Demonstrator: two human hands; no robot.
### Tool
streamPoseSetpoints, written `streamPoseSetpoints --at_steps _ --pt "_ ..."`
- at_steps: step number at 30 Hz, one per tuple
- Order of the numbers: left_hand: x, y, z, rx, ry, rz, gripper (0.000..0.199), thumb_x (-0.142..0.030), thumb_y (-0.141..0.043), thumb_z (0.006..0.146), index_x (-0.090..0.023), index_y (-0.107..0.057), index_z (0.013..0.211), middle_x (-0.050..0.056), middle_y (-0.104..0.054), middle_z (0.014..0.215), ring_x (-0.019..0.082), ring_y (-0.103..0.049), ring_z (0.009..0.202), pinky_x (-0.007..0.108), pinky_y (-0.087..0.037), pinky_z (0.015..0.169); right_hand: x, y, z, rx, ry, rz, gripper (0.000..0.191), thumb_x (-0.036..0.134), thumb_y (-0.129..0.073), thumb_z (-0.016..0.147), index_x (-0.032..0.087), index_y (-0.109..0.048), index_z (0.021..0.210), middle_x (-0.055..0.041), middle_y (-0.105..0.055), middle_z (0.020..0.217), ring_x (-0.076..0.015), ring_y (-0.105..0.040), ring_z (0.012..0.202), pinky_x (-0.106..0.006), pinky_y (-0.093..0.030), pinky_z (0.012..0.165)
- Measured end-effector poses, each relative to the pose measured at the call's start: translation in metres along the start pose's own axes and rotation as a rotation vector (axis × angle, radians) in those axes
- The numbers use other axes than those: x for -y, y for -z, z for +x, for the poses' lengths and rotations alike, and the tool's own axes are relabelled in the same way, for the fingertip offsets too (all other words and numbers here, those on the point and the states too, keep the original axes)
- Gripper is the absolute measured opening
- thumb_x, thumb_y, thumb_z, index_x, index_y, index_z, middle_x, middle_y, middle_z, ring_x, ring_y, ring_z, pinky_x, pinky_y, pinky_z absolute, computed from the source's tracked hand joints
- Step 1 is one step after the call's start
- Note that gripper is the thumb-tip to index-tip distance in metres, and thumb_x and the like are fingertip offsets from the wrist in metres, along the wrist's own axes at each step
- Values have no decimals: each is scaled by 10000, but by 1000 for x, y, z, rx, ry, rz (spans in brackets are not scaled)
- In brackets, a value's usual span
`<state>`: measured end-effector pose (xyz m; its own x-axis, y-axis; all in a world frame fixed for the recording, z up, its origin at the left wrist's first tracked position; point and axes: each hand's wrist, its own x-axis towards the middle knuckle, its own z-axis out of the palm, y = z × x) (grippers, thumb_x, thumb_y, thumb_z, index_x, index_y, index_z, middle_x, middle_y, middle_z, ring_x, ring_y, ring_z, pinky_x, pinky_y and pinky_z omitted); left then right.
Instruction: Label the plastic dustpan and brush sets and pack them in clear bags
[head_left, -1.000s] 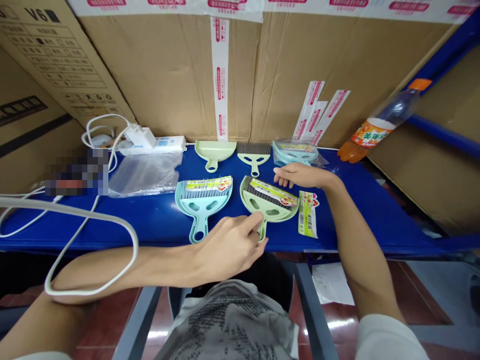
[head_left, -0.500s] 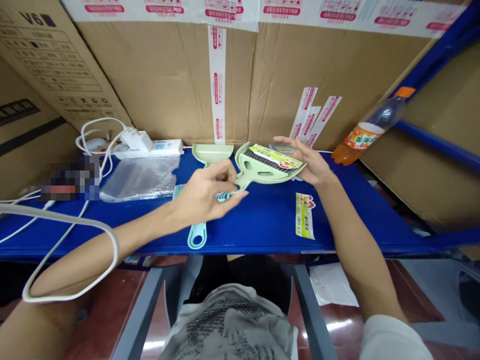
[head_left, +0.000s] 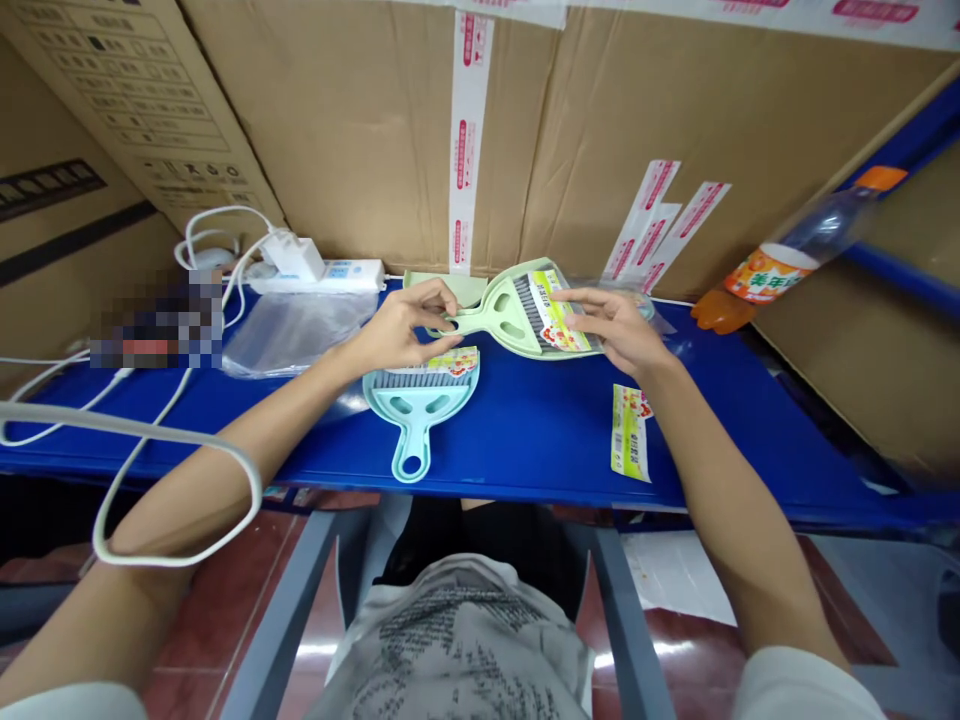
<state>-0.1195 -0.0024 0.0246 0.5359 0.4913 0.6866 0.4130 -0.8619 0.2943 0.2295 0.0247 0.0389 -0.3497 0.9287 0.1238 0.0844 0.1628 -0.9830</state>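
A light green dustpan with a matching small brush nested in it lies between my hands, its handle toward the left. My left hand pinches the end of the handle. Across the bristles sits a yellow-green printed label card. My right hand grips the wide end, fingers over the card. Nearer me, a light blue dustpan and brush set rests on the table with its handle toward me, a card over its bristles. Another green dustpan is partly hidden behind my left hand.
A loose label card lies on the blue table at right. Clear plastic bags lie at left, before a white power strip with cables. An orange drink bottle leans at right. Cardboard walls the back.
The green set has turned flatter, with its label facing up. My left hand has moved back, uncovering the blue set. My right fingers now lie over the card. The view has shifted slightly.
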Motion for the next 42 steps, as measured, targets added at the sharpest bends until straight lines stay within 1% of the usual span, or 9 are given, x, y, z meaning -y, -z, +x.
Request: streamPoseSetpoints --at_steps 3,6,12,15,18,25,33,37,42 --pt "2 1 -3 10 5 33 242 -367 -722 974 -176 -819 861 131 -728 1031 230 -723 962 412 -641 861 -1 -5 0 0 12 -2 541 405 -1003 670 262 -842 1166 -69 -805 1290 -269 -754 1135 -447 -644 1007" --pt "2 2 -4 8 -11 53 242 -359 -700 992 -181 -817 877 123 -715 1030 250 -744 1038 422 -646 895 -3 -7 0 4 11 -1 534 382 -991 688 270 -845 1189 -68 -797 1323 -276 -748 1168 -460 -635 1038" --pt "6 1 -3 -81 -67 -16 191 -330 -735 1001 -180 -807 906 104 -676 1078 258 -766 1120 433 -662 963 -9 -11 2 -11 21 76 483 312 -976 695 285 -858 1162 -43 -816 1262 -246 -769 1085 -418 -651 993" --pt "11 0 -3 -131 -102 -22 178 -338 -760 998 -183 -808 923 90 -658 1075 255 -776 1119 423 -670 959 -11 -15 2 -17 25 118 496 313 -990 677 280 -858 1154 -45 -825 1224 -238 -777 1029 -408 -665 949" --pt "15 -2 -4 -166 -134 -4 170 -328 -756 1002 -184 -804 926 78 -646 1057 249 -785 1112 401 -681 937 -11 -17 2 -16 48 133 498 312 -995 678 279 -853 1154 -47 -826 1203 -241 -775 1034 -414 -666 958" --pt "14 -3 -5 -183 -147 37 155 -304 -738 1006 -177 -790 933 84 -648 1065 251 -783 1109 396 -687 900 -12 -18 1 -15 114 92 493 301 -964 711 315 -836 1187 -30 -778 1361 -282 -727 1219 -450 -637 1057" --pt "12 -4 -6 -164 -150 60 138 -289 -730 1010 -186 -786 936 85 -651 1088 260 -780 1140 397 -687 891 -11 -17 1 -1 76 123 587 243 -932 688 341 -824 1257 -5 -747 1444 -277 -735 1188 -411 -669 970" --pt "9 -3 -5 -155 -153 54 130 -284 -734 1013 -190 -786 940 84 -651 1098 266 -780 1157 399 -694 885 -10 -15 0 26 51 130 605 247 -922 703 325 -810 1293 -22 -764 1416 -281 -749 1174 -433 -660 1005" --pt "7 -3 -4 -161 -202 63 97 -226 -728 1016 -176 -782 951 80 -641 1119 266 -783 1165 408 -696 918 -7 -15 -2 37 50 142 600 304 -962 711 310 -807 1291 -42 -781 1382 -276 -766 1144 -461 -657 1035"
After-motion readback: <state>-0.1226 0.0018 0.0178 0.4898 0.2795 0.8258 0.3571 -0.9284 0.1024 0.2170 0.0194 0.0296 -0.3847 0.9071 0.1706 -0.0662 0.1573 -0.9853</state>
